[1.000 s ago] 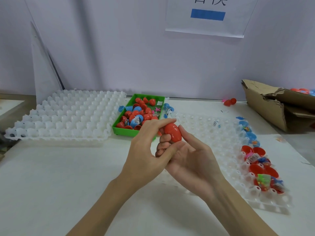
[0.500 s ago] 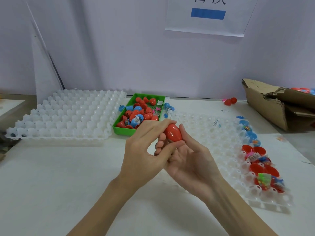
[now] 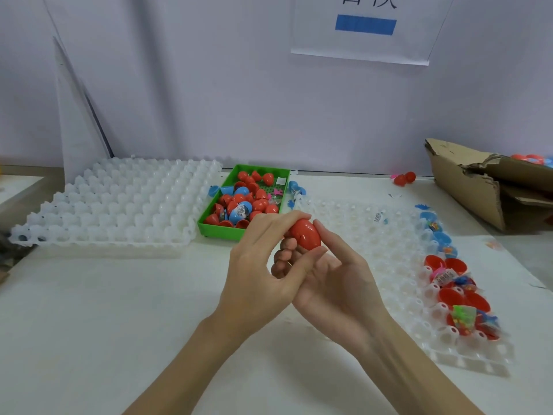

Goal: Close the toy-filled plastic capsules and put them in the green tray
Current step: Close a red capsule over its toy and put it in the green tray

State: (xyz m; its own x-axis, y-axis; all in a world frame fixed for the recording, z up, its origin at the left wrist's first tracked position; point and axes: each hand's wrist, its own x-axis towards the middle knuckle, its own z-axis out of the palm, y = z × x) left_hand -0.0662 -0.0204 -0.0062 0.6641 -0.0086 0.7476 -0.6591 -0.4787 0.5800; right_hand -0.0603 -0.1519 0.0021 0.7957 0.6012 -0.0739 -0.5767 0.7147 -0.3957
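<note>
White table point(image 3: 89, 324) carries two cell trays; green tray point(image 3: 221, 229) with closed capsules sits between. Left hand point(image 3: 257, 271) and right hand point(image 3: 335, 283) together pinch red capsule point(image 3: 305, 234), held above table near green tray.

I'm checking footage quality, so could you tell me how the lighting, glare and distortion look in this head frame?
Head view: soft, even light, with faint shadows under both arms on the table; a small highlight on the red capsule held by the left hand and right hand; wide-angle lens bends the white tray edges and wall lines; the hands are sharp, the cardboard box at the frame edge softer.
</note>
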